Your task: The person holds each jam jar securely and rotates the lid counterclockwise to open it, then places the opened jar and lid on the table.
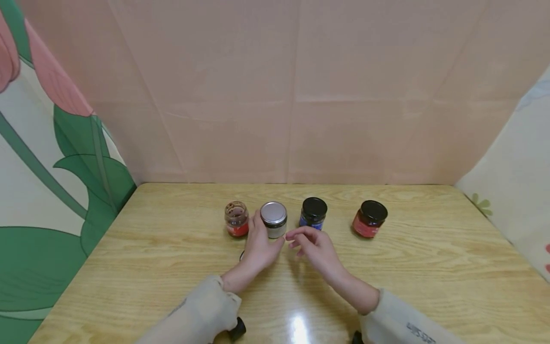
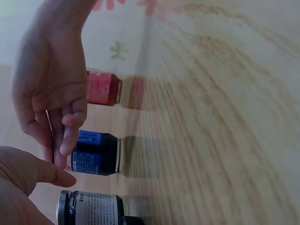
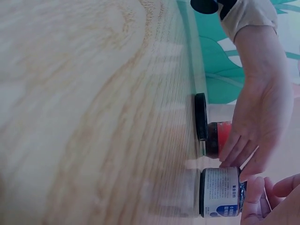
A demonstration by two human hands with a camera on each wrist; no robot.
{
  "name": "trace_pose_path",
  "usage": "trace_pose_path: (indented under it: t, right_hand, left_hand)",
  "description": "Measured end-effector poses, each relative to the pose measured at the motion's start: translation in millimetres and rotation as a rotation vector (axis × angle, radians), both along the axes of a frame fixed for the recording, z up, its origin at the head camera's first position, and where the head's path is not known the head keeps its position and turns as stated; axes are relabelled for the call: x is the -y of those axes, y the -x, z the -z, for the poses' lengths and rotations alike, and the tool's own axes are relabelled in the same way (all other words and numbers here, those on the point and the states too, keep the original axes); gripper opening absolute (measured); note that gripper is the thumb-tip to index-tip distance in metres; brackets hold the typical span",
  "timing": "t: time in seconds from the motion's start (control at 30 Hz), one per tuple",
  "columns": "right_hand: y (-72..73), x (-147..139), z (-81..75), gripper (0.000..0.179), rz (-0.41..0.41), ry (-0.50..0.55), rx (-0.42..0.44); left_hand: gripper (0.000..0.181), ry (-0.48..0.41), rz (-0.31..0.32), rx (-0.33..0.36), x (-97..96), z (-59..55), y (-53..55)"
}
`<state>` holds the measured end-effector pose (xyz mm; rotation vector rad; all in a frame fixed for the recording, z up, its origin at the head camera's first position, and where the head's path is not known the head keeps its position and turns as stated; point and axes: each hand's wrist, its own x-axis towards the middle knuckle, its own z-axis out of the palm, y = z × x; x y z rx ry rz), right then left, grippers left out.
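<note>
A jar with a silver lid (image 1: 273,212) and a pale printed label (image 3: 221,191) stands upright on the table. My left hand (image 1: 260,246) is beside it, fingers along its left side and thumb in front. In the left wrist view the thumb (image 2: 58,177) is straight and looks apart from the jar. My right hand (image 1: 317,251) hovers to the right of that jar, fingers loosely bent and holding nothing. Behind it stands a black-lidded jar with a blue label (image 1: 311,222). Left of the left hand is a lidless glass jar with a red label (image 1: 237,228), dark residue inside.
A black-lidded jar with a red label (image 1: 368,224) stands farther right. Near the lidless jar, a black lid (image 3: 200,117) lies on the wooden table (image 1: 172,267), mostly hidden by the left hand in the head view. A pinkish cloth (image 1: 292,119) hangs behind the table.
</note>
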<state>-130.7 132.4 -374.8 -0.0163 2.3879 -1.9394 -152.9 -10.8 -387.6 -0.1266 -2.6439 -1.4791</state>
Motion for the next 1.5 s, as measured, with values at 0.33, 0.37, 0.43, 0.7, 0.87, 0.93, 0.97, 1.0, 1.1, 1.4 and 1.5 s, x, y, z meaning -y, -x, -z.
trace_pose_path:
  t: [0.33,0.37,0.43,0.7,0.87,0.93,0.97,1.0,1.1,1.4,1.5]
  right_hand:
    - [-1.4,-3,-1.3,0.021,0.006,-0.005,-0.008]
    - [-1.7,-3,-1.4,0.021,0.007,-0.006,-0.007]
    - [-2.1,-4,-1.6,0.02,0.008,-0.011,-0.001]
    - [-2.8,-3,-1.5,0.02,0.016,-0.013,0.019]
    - [-2.8,-3,-2.0,0.02,0.016,-0.012,0.022]
    - [-2.8,-3,-1.9,0.02,0.015,-0.011,0.02]
    - [-2.8,-3,-1.9,0.02,0.015,-0.011,0.02]
    - [-2.8,-4,-1.8,0.02,0.015,-0.011,0.019]
    - [-2.6,-4,-1.0,0.021,0.012,-0.01,0.021]
    - [-1.8,-6,-2.0,0.021,-0.001,-0.001,0.023]
    - [-1.2,-6,-1.9,0.022,-0.004,0.0,0.021]
  left_hand:
    - [0.085,-0.061,-0.082,0.007,-10.6,6.4,18.4]
    - [0.084,-0.082,-0.098,0.014,-11.8,7.3,20.7]
    - [0.081,-0.122,-0.13,0.019,-13.9,8.7,24.5]
    - [0.072,-0.136,-0.197,0.001,-18.2,13.5,32.0]
    - [0.073,-0.113,-0.196,0.012,-17.2,12.7,32.6]
    - [0.073,-0.107,-0.192,0.021,-16.6,11.4,32.1]
    - [0.074,-0.105,-0.189,0.026,-16.3,10.7,32.0]
    - [0.074,-0.103,-0.187,0.035,-15.9,10.0,31.8]
    - [0.075,-0.103,-0.187,0.056,-14.9,9.0,31.8]
    - [0.076,-0.087,-0.209,0.061,-12.6,8.8,31.7]
    - [0.076,-0.087,-0.21,0.052,-12.1,8.5,30.6]
